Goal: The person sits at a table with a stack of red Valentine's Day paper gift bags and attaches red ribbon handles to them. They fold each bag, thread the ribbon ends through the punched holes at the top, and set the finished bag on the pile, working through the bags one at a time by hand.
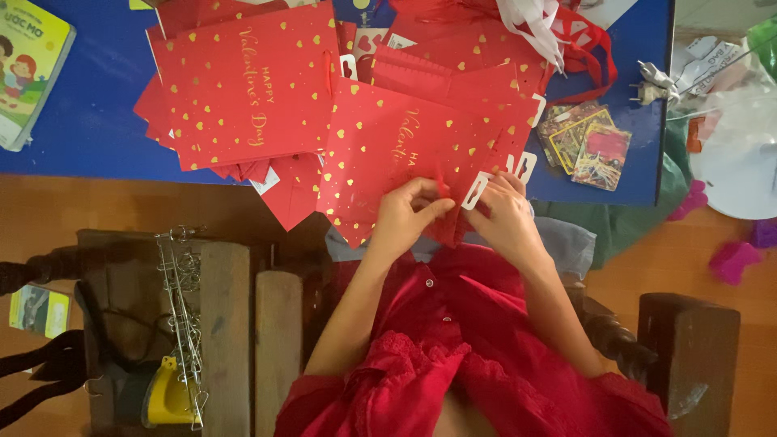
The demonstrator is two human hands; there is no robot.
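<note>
— What does the person sit at?
— A blue table [89, 121], running across the top, beyond both hands; daylight falls soft and even over it.
— And underneath?
— A brown wooden floor [680, 259], showing below the table's edge, either side of the arms.
— Any furniture?
— A dark wooden chair [235, 324] left of the hands, and a dark wooden post [688, 356] to the lower right.

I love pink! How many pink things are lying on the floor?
3: a pink plastic piece beside the blue table's corner, a bigger pink shape on the wooden floor, and a purplish-pink bit at the right edge. More may be hidden.
</note>
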